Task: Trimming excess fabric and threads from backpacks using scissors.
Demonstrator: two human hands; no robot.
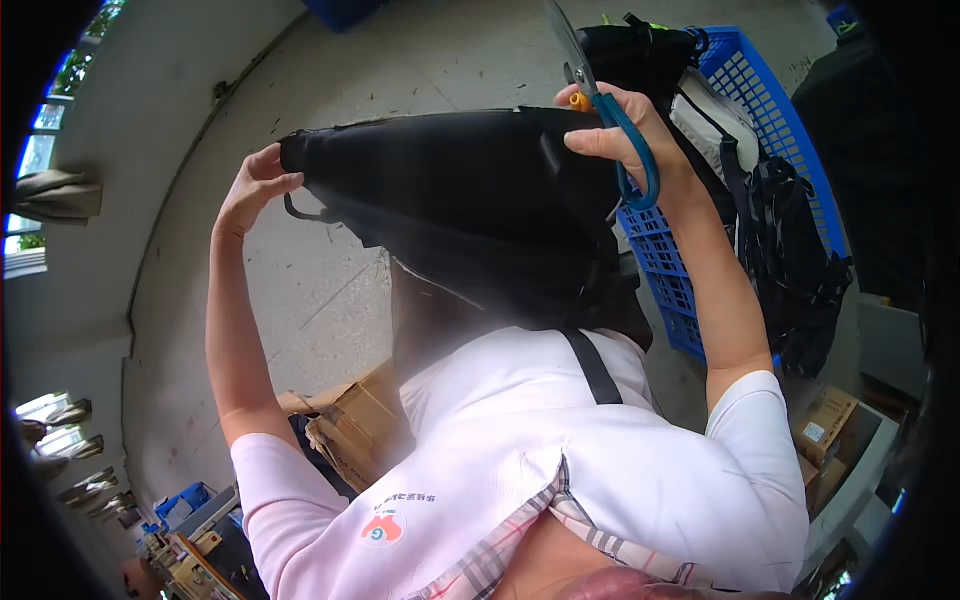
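Note:
A black sewn fabric piece [450,200] is stretched between my two hands, its long upper edge running almost level and its lower part hanging toward my lap. At its left corner my left hand [258,188] is closed on the edge, thumb in front. A short black loop dangles just beside that hand. My right hand [645,135] is closed at the upper right corner and also carries scissors [632,150] with teal handles, blades pointing up and away. A small orange object [580,102] shows by the right fingers; its kind is unclear.
On the right stands a blue plastic basket [740,60] with black and white fabric items [785,230] piled in and over it. An opened cardboard box [355,430] sits by my left side. Smaller cartons [825,425] are at the lower right. Scraps dot the grey floor [400,80].

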